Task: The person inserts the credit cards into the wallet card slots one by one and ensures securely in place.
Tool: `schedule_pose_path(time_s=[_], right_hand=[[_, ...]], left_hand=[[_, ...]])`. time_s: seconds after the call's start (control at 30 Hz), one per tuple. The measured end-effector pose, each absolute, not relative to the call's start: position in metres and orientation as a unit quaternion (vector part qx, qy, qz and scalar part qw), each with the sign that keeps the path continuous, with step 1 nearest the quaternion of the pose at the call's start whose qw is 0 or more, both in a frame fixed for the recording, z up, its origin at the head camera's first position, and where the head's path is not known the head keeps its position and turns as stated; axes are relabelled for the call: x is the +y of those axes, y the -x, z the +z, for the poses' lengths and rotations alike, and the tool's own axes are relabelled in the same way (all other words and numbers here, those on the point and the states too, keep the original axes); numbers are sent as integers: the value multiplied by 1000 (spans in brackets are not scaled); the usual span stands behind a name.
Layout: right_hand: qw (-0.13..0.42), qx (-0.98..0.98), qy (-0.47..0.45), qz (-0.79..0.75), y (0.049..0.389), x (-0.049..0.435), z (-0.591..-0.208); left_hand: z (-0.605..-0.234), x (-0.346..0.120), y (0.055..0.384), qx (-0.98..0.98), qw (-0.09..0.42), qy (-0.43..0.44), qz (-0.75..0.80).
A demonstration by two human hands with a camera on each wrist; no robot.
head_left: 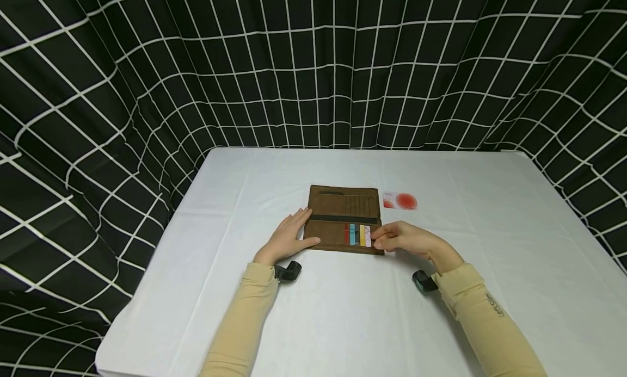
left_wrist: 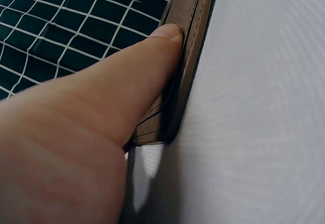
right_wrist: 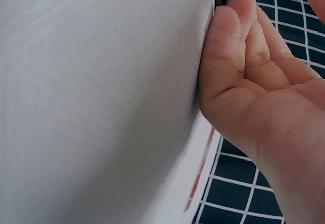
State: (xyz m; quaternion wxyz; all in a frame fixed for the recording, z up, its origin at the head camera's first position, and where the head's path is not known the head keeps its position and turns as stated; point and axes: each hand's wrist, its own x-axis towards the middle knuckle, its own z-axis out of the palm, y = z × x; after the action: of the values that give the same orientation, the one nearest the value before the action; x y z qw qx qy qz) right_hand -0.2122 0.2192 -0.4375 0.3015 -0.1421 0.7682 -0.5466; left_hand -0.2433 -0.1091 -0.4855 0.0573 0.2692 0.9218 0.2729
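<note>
A brown bifold wallet lies unfolded on the white-covered table, a dark strip across its middle. Several colored cards show side by side in slots of its near half. My left hand rests along the wallet's left edge, fingers spread and thumb on the near corner; the left wrist view shows the thumb on the stitched leather. At the near right edge, beside the pink card, my right hand touches the wallet with bent fingers. Whether they pinch a card or the leather is hidden.
A white card with a red circle lies flat just right of the wallet's far half. Black cloth with a white grid hangs behind and beside the table. Each wrist wears a dark band.
</note>
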Motion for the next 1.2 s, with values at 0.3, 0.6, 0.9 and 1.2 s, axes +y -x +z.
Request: schedule_pose_path(time_s=[0.3,0.6,0.9,1.2], right_hand=[[305,761,131,-557,210,218,-435],[305,763,129,-555,210,218,-435],[304,763,130,-555,209,219,-434],[313,759,141,-553,210,220,-435]], left_hand=[[-486,-109,244,924,60,-265,270],[-485,-109,244,923,62,-265,271],[-483,-108,242,920,57,-269,280],[-483,-108,242,920,56,-270,279]])
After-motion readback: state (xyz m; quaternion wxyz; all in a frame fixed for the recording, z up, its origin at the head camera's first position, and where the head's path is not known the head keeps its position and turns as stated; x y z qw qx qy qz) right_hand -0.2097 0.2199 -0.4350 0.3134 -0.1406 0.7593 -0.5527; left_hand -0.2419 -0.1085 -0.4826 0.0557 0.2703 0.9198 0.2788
